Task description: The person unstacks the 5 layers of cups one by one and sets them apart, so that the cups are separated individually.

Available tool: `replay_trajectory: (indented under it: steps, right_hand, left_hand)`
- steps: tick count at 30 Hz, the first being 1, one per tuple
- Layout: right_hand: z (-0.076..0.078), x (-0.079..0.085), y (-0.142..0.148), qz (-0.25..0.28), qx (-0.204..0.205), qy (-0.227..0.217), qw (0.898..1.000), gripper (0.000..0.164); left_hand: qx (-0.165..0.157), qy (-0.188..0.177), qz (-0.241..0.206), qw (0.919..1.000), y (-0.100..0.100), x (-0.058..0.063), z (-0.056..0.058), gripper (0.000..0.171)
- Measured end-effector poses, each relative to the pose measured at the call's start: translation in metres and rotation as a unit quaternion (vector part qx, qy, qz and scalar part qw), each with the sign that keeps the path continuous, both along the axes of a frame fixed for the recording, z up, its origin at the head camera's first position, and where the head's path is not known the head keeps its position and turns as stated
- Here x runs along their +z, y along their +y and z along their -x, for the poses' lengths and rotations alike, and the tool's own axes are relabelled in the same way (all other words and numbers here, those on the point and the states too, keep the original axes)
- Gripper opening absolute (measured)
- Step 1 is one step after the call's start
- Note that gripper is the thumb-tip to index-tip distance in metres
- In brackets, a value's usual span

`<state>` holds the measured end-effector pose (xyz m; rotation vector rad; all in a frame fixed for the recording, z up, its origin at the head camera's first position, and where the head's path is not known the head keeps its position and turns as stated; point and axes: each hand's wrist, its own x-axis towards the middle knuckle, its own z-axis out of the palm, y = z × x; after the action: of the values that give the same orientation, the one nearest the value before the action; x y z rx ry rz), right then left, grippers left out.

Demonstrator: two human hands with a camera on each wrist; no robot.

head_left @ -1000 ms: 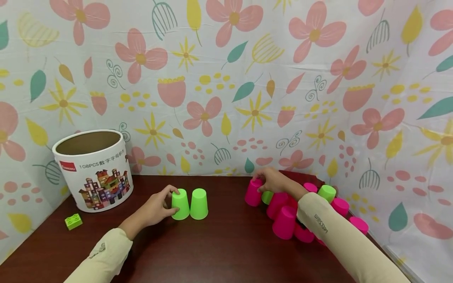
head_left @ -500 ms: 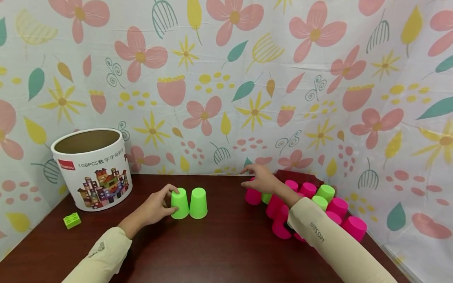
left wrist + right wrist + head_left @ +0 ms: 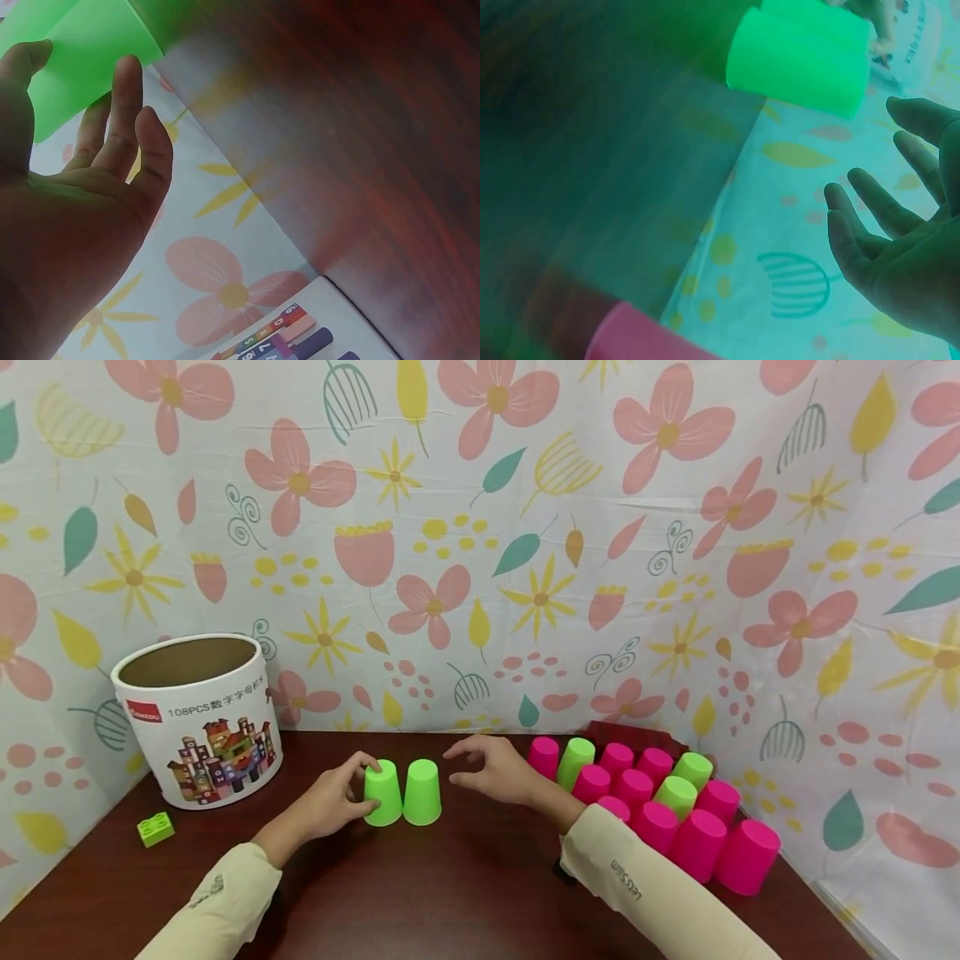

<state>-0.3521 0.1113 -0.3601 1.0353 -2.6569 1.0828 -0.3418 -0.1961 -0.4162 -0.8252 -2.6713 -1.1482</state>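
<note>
Two green cups stand upside down side by side on the dark table. My left hand (image 3: 330,795) holds the left green cup (image 3: 383,793) from its left side, thumb in front and fingers behind; the left wrist view shows the thumb and fingers about the green cup (image 3: 90,60). Just right of the other green cup (image 3: 422,792), my right hand (image 3: 498,770) hovers with fingers spread and nothing in them. In the right wrist view that hand (image 3: 907,225) is apart from the green cup (image 3: 799,64). Farther right stand several upturned pink cups (image 3: 699,843).
More green cups (image 3: 677,795) stand among the pink ones, partly hidden by the right sleeve (image 3: 637,877). A white bucket (image 3: 202,727) stands at the back left, with a green toy brick (image 3: 156,829) before it. A patterned cloth (image 3: 480,568) hangs behind the table.
My right hand has let go of a pink cup at the back of the group and moved left towards the two green cups. My left hand has stayed on its cup.
</note>
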Motion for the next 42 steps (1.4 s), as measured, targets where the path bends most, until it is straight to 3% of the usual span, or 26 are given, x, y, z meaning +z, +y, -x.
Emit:
replay_trajectory:
  steps: [9,16,26,35,42]
  right_hand:
    - [-0.005,-0.014,-0.023,0.002,0.021,-0.024,0.999,0.043]
    - [-0.003,-0.02,-0.032,-0.014,0.027,0.003,1.0,0.038]
    - [-0.004,-0.023,-0.037,-0.011,-0.009,0.019,1.0,0.026]
    - [-0.008,-0.024,-0.022,-0.005,-0.024,0.038,0.999,0.023]
    - [-0.011,-0.02,0.003,0.003,-0.043,0.042,0.998,0.022]
  left_hand:
    - [0.0,-0.007,-0.001,1.0,0.002,-0.002,-0.002,0.046]
    - [0.005,-0.001,0.003,1.0,0.002,0.002,-0.002,0.046]
    - [0.004,-0.002,0.002,1.0,0.0,0.002,-0.001,0.046]
    - [0.008,0.0,0.003,1.0,0.0,-0.002,-0.001,0.047]
    - [0.006,-0.004,0.005,1.0,0.0,0.003,-0.001,0.047]
